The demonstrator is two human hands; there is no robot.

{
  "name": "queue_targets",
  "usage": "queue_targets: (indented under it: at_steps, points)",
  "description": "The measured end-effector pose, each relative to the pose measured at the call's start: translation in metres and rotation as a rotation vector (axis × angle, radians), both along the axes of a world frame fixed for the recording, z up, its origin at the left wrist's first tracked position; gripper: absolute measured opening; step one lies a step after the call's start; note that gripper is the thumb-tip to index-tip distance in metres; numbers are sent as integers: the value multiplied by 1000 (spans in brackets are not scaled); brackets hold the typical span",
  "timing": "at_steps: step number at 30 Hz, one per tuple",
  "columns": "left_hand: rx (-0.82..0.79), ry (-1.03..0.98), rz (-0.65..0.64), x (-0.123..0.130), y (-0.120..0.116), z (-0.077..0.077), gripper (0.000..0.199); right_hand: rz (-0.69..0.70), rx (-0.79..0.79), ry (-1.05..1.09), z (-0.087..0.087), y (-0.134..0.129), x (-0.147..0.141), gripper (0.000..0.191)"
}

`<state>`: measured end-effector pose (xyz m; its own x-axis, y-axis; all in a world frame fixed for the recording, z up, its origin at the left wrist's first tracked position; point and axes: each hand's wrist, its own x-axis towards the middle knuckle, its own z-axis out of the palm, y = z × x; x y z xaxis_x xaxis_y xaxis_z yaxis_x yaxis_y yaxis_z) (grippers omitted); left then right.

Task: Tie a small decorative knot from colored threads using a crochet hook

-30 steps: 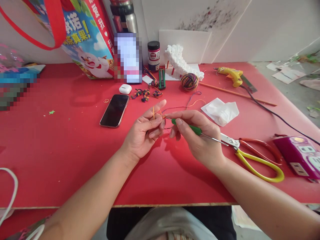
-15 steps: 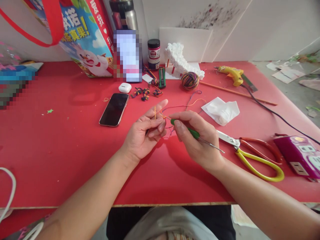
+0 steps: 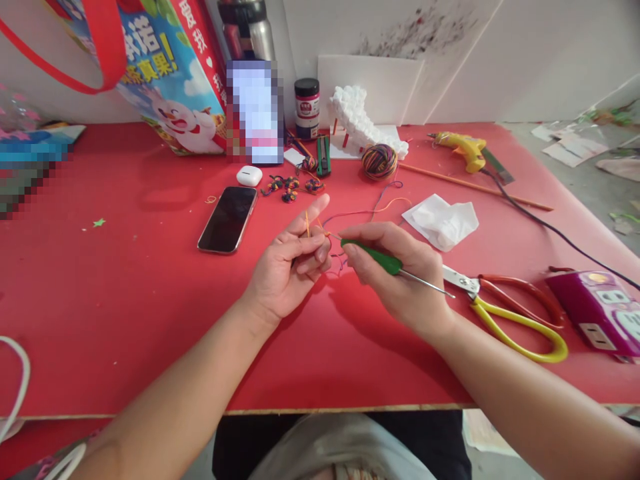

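My left hand (image 3: 287, 263) pinches orange yarn (image 3: 307, 224) between thumb and fingers, with a strand wrapped over the raised index finger. My right hand (image 3: 405, 273) is closed around the green handle of a crochet hook (image 3: 383, 259). One thin metal end points left to the yarn at my left fingertips; the other sticks out to the right below my hand. How the near tip sits in the loop is too small to tell. Loose strands run back toward a multicoloured yarn ball (image 3: 380, 162). Small knotted yarn pieces (image 3: 289, 187) lie beyond my left hand.
On the red table (image 3: 150, 320) are a black phone (image 3: 228, 220), a white earbud case (image 3: 249, 175), a crumpled tissue (image 3: 443, 223), scissors (image 3: 523, 313), a purple power socket (image 3: 597, 310) and a yellow glue gun (image 3: 463, 148). A pixelated screen (image 3: 256, 110), a jar (image 3: 307, 109) and a bag (image 3: 170, 80) stand behind.
My right hand has shifted slightly right and turned the hook, showing more of its green handle. My left hand has barely moved left, still pinching the yarn.
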<state>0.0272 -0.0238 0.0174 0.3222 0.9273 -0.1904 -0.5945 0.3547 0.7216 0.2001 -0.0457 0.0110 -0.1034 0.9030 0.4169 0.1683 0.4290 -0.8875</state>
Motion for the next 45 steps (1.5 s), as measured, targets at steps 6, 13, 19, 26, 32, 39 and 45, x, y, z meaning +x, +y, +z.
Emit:
queue_targets:
  at_steps: [6,13,19,26,32,39,45]
  points:
    - [-24,-7,10,-1,0,2,65,22,-22,94,1,1,2,10]
    - [-8,-15,7,-2,0,3,70,34,24,57,0,-1,1,12]
    - [38,-1,-12,-3,1,2,75,11,4,185,4,0,-1,15]
    - [51,20,-21,-3,1,3,75,-20,5,196,4,0,-2,14]
    - [71,32,-33,2,-3,3,74,-30,222,-141,-5,-1,1,15]
    - [7,-56,-11,8,-8,2,78,-135,474,-330,-13,-3,-5,23]
    - [-57,-114,16,13,-10,7,80,-171,588,-394,-19,-4,-8,37]
